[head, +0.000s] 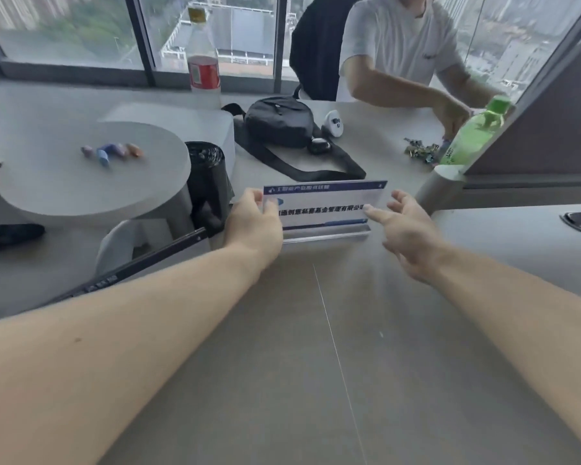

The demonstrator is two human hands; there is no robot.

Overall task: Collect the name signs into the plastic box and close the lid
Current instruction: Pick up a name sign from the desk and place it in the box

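Observation:
A clear acrylic name sign [322, 209] with a blue-and-white card and dark lettering stands upright on the grey table [316, 330], straight ahead of me. My left hand [254, 221] grips the sign's left end, fingers curled over its edge. My right hand [405, 233] is open beside the sign's right end, its forefinger touching or nearly touching the card. The plastic box is not in view.
A black pouch with a strap [279, 124] lies behind the sign, with a black bin [207, 179] to its left. A green bottle [473, 132] and keys [421, 152] sit at the right. Another person in a white shirt [403, 41] sits across. A round side table [91, 176] holds small coloured items.

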